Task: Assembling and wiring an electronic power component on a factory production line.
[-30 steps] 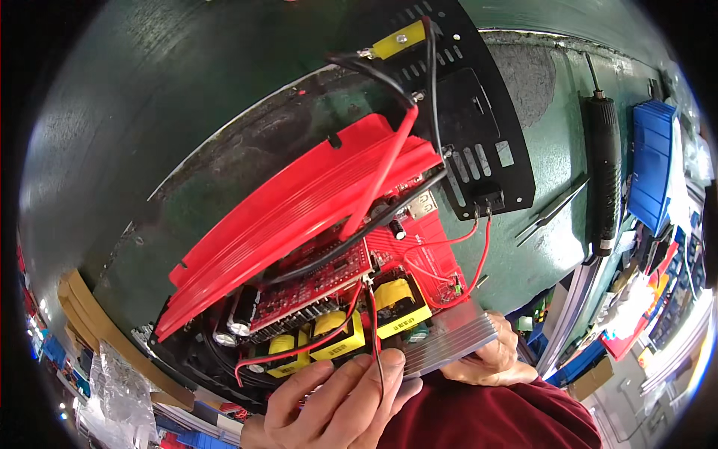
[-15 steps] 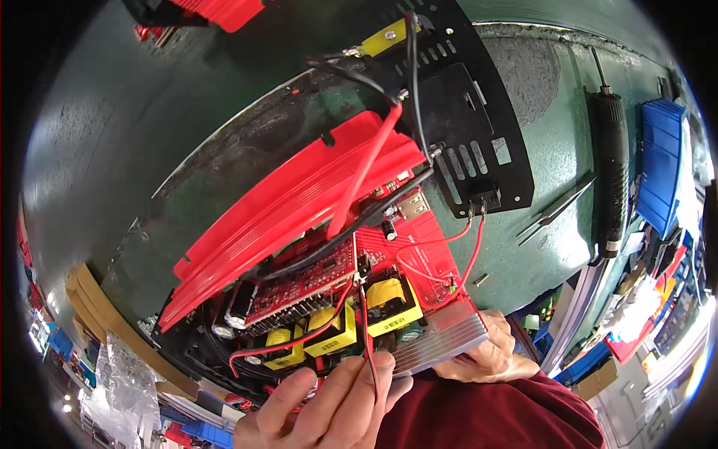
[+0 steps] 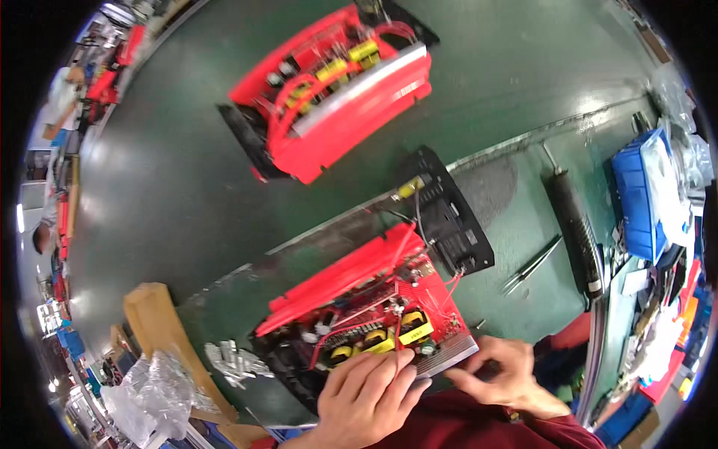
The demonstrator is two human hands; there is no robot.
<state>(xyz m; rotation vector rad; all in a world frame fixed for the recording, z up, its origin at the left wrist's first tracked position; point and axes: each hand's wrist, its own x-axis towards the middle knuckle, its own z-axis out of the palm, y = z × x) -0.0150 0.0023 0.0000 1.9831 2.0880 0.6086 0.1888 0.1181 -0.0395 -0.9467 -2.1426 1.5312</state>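
An opened red-cased electronic unit lies near me, its circuit board [image 3: 430,295] exposed beside a raised red cover [image 3: 340,273]. Yellow-wrapped transformers [image 3: 413,329] stand along the board's near side. My left hand [image 3: 366,389] rests at that near edge, fingers closed around a thin red wire [image 3: 397,334]; the fingertips' grip is partly hidden. At the right end of the finned silver heat sink [image 3: 447,356] is my right hand [image 3: 508,374], bent fingers and thumb parted with a dark gap between them. A black end panel [image 3: 456,224] hangs on by wires beyond the board.
Another open red unit [image 3: 351,97] stands farther back. Tweezers [image 3: 532,266], a black screwdriver tool [image 3: 576,232] and a blue bin [image 3: 643,198] are at the right. Silver metal pieces [image 3: 235,363], a cardboard box [image 3: 161,322] and clear plastic bags [image 3: 149,393] lie left.
My view has drawn back, so the second red unit shows whole. My right hand has eased from under the heat sink to its end. My left hand stays at the wire.
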